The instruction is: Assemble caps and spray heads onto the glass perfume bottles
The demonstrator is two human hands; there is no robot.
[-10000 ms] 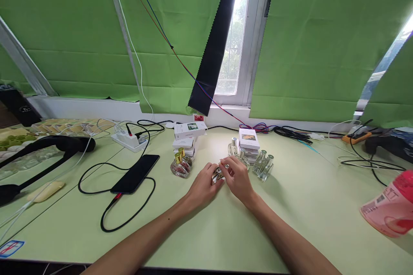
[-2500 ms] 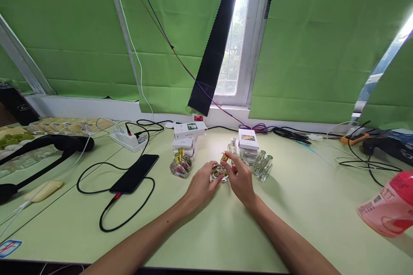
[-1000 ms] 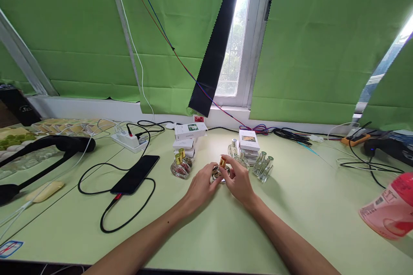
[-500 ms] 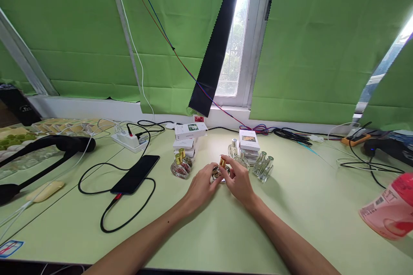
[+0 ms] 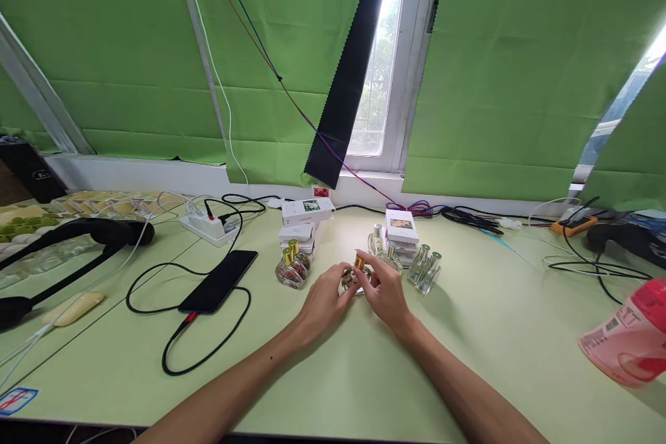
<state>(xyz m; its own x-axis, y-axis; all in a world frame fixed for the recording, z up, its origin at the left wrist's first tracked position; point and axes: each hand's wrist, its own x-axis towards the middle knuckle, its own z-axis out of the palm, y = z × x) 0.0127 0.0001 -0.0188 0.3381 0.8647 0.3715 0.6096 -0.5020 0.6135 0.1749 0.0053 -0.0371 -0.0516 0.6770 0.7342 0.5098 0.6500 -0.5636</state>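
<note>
A small round glass perfume bottle point(image 5: 354, 282) with a gold cap point(image 5: 359, 262) stands on the pale green table, held between both my hands. My left hand point(image 5: 323, 302) grips its left side with curled fingers. My right hand point(image 5: 383, 293) wraps its right side, thumb and forefinger pinched at the gold cap. Two gold-capped bottles point(image 5: 291, 268) stand to the left. Several silver-capped bottles point(image 5: 425, 268) stand to the right, and another silver-capped bottle point(image 5: 375, 238) behind.
Stacked white boxes point(image 5: 304, 215) and a second box stack point(image 5: 401, 227) sit behind the bottles. A black phone point(image 5: 218, 280) on a cable lies left, with a power strip point(image 5: 208, 225) beyond. A pink pouch point(image 5: 629, 336) lies at the right edge. Cables point(image 5: 587, 257) run along the back.
Ten seconds ago the bottle in my hands showed no gold cap; 2.5 s ago the cap sat at its top. Over the last second nothing has visibly moved.
</note>
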